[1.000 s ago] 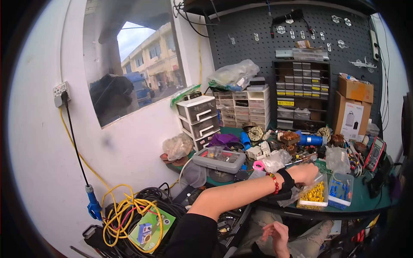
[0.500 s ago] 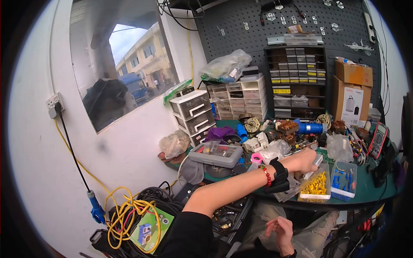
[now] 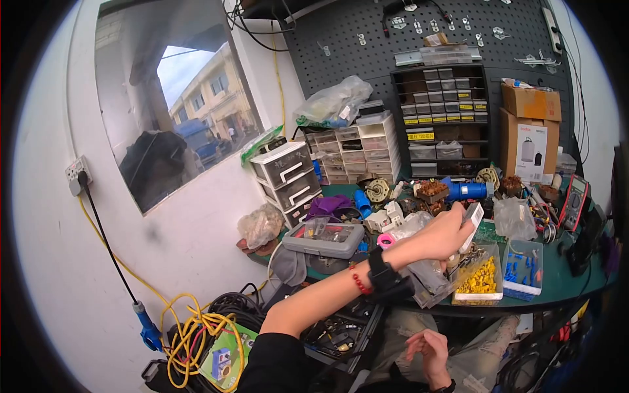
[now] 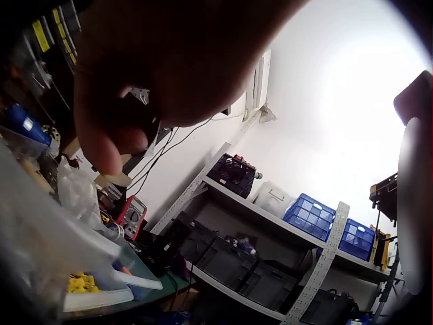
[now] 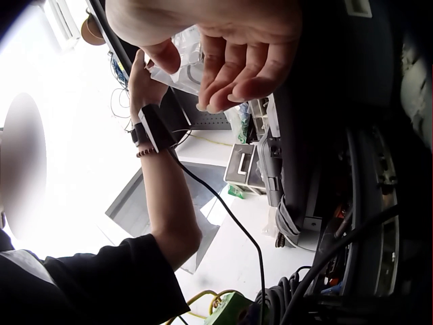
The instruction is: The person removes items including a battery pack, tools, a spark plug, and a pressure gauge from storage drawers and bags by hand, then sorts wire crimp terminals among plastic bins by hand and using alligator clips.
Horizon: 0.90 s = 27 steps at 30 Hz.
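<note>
Above the bench, the left hand (image 3: 445, 237) grips a small white box (image 3: 472, 228), its fingers curled round one side. In the left wrist view that hand (image 4: 149, 74) is dark and close, and the box is hard to make out. Below and beside it stand a clear container of yellow pieces (image 3: 479, 276) and one with blue pieces (image 3: 521, 267). A clear plastic bag (image 3: 429, 278) lies left of the yellow pieces. The right hand (image 3: 429, 354) hangs over the lap with loosely bent fingers, holding nothing; the right wrist view shows it (image 5: 237, 51) too.
Behind the hands lie a blue cylinder (image 3: 466, 190), copper coils and loose parts. A red multimeter (image 3: 575, 202) stands at right. A grey case (image 3: 323, 240) and white drawers (image 3: 288, 171) are at left, with a yellow cable (image 3: 196, 327) lower left.
The left hand has risen from beside the yellow pieces and moved a little left, with the white box now plainly in its grip. The right hand has barely moved; the head view has shifted.
</note>
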### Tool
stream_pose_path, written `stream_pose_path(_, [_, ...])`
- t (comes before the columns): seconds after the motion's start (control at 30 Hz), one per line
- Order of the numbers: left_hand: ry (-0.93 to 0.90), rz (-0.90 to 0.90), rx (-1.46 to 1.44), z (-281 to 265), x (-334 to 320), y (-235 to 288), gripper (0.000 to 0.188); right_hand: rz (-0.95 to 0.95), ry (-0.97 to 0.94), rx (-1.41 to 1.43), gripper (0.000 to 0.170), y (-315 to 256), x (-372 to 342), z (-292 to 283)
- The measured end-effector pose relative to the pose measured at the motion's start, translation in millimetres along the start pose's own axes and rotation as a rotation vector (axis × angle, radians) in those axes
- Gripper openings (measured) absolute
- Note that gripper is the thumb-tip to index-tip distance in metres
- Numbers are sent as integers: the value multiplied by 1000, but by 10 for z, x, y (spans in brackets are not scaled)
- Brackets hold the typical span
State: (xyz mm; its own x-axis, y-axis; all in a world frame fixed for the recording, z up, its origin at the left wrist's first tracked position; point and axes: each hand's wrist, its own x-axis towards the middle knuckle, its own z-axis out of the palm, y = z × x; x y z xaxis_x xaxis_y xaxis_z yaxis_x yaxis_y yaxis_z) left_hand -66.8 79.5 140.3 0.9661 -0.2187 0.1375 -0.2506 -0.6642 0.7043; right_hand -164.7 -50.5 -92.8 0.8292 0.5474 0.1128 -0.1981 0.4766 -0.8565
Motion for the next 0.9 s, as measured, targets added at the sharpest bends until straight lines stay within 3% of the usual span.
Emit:
stream_pose_path(0.17, [-125,-37,-169,-30,-277,-15,36,-12,-4,15,49,-28,-18,43])
stream_pose_path(0.37, [-125,-85,-322,-45,-603,-21,32,-101,31,10,49,-123,-100,11])
stream_pose_path(0.43, [-174,-41,-196,10,-822,86,30,-146,42,22,50,-174,-139,-20])
stream_pose_path(0.5, [-150,201,-52,220,-994,-56,28,-255,164,64,55,-286,-152,-39])
stream_pose_path(0.53, [-200,214,-8,273,-1086,-2,28,-304,176,100,57,-329,-137,-44])
stream_pose_path(0.6, [-315,147,-220,457,-1235,28,29,-427,268,210,55,-464,-137,56])
stream_pose_path(0.63, [-212,276,-22,567,-1283,-2,23,-371,598,610,47,-570,-67,182])
stream_pose_path(0.7, [-241,285,126,702,-1333,-103,26,-382,335,210,41,-782,-270,113])
stream_pose_path(0.83, [-229,376,158,703,-1418,-5,30,-352,265,36,43,-560,-325,-276])
stream_pose_path(0.9, [-50,537,248,813,-1430,-131,32,-365,256,19,43,-570,-367,-270])
